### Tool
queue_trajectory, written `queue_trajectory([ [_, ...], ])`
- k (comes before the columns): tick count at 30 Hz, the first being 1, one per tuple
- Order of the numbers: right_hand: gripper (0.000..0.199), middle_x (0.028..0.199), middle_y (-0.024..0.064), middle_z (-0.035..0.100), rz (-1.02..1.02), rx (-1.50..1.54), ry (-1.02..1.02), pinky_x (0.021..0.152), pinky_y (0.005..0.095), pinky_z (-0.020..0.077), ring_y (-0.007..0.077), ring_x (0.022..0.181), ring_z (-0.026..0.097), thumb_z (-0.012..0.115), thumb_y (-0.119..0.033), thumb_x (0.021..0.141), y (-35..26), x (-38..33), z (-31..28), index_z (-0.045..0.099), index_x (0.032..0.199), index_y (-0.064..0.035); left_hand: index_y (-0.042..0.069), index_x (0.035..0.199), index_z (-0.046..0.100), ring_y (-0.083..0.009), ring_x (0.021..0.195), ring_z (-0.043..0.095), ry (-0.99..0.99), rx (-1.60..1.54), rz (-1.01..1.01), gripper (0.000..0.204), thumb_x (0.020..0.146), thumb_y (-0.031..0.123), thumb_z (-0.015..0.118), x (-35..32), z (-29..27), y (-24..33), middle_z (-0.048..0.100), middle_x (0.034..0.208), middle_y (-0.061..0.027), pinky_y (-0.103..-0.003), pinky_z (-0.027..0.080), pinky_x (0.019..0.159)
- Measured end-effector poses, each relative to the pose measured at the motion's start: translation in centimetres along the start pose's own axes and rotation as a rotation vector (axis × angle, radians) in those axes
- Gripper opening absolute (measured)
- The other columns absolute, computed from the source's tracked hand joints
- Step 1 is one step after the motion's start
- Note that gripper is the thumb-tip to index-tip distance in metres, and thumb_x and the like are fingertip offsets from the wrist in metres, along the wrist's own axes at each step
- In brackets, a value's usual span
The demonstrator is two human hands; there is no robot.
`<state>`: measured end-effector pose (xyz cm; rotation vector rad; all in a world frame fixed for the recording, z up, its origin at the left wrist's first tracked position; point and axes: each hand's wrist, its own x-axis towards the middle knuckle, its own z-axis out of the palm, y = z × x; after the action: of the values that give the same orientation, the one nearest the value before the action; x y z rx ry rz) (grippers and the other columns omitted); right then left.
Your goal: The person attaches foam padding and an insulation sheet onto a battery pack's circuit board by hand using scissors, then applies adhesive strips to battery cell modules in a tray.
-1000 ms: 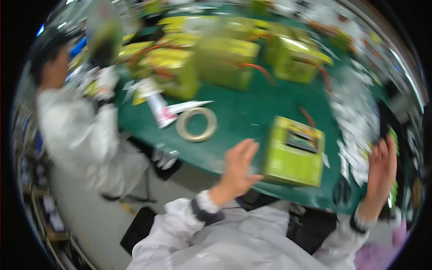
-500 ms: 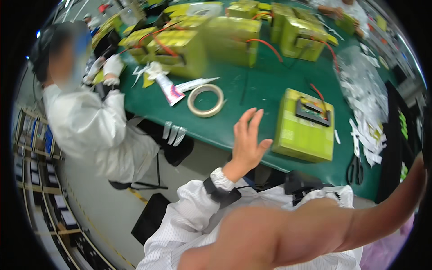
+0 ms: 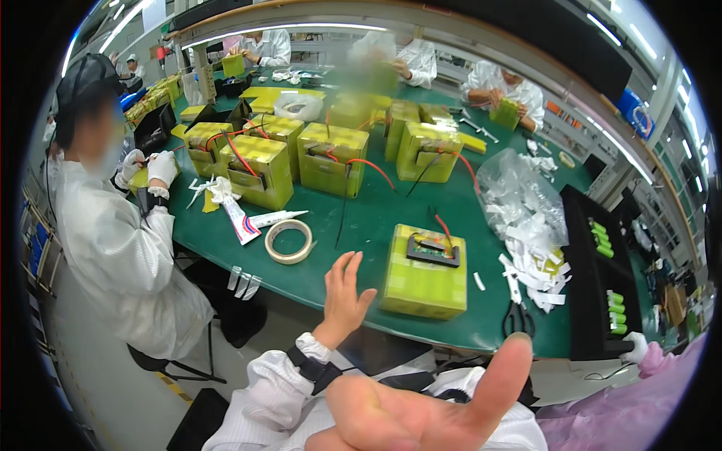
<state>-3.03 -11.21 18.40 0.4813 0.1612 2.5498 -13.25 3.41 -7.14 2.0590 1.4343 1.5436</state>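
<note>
My left hand (image 3: 344, 297) hovers at the table's front edge with its fingers spread, holding nothing. Just right of it stands a yellow-green wrapped battery pack (image 3: 425, 286), with a black frame, a circuit board and a red wire on top. The pack and the hand are apart. Close to the camera, my right hand (image 3: 414, 410) looms large at the bottom. One digit stretches up to the right, other fingers are partly curled, and nothing shows in them. Left of the left hand lies a roll of masking tape (image 3: 289, 242), beside a white tube (image 3: 242, 224).
Several similar packs (image 3: 259, 169) stand farther back on the green table (image 3: 353, 225). Black scissors (image 3: 519, 319), paper scraps (image 3: 538, 274) and a clear plastic bag (image 3: 523, 195) lie right. A black tray (image 3: 583, 301) holds green cells. A gloved co-worker (image 3: 113, 248) sits left.
The view has tilted up, showing more of the table's far side and co-workers there. My right hand's stretched digit no longer reaches the right edge. My left hand stays open beside the pack.
</note>
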Motion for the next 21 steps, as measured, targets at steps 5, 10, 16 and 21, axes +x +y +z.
queue_trajectory([
  [5, 0.073, 0.101, 0.0249, 0.042, -0.049, -0.054, -0.438, 0.059, 0.0361, 0.0568, 0.0379, 0.074, 0.062, 0.043, -0.068, 0.074, 0.9, 0.8, -2.5, 0.031, 0.107, -0.0040, 0.002, 0.127, 0.034, -0.0348, 0.109, 0.037, -0.025, 0.172, 0.068, 0.067, 0.084, 0.053, 0.041, -0.2, -0.2, 0.0, 0.036, 0.122, -0.0181, -0.044, 0.028, 0.092],
  [10, 0.075, 0.102, 0.0219, 0.042, -0.094, -0.137, -0.612, 0.061, 0.0349, 0.0572, 0.0382, 0.077, 0.062, 0.042, -0.069, 0.074, 1.4, 1.1, -2.5, 0.029, 0.111, -0.0043, 0.002, 0.126, 0.036, -0.0338, 0.109, 0.037, -0.002, 0.212, 0.075, 0.066, 0.084, 0.053, 0.041, 0.3, -0.5, -0.1, 0.038, 0.121, -0.0181, -0.044, 0.029, 0.091],
  [16, 0.079, 0.099, 0.0172, 0.040, -0.127, -0.472, -0.596, 0.047, 0.0240, 0.0512, 0.0256, 0.061, 0.057, 0.040, -0.072, 0.072, -0.7, 0.9, -3.7, 0.029, 0.110, -0.0041, 0.002, 0.125, 0.036, -0.0333, 0.109, 0.038, -0.006, 0.179, 0.093, 0.063, 0.085, 0.049, 0.041, 1.1, 0.3, 0.3, 0.039, 0.120, -0.0180, -0.045, 0.029, 0.091],
  [21, 0.054, 0.086, 0.0068, 0.046, -0.398, -1.102, 0.196, 0.056, 0.0275, 0.0435, 0.0188, 0.066, 0.052, 0.040, -0.057, 0.085, -8.6, 1.6, -0.8, 0.039, 0.101, -0.0061, 0.006, 0.097, 0.052, -0.0297, 0.094, 0.048, 0.068, 0.198, 0.079, 0.028, 0.072, 0.011, 0.064, -0.5, 0.2, -1.6, 0.049, 0.101, -0.0110, -0.039, 0.038, 0.080],
])
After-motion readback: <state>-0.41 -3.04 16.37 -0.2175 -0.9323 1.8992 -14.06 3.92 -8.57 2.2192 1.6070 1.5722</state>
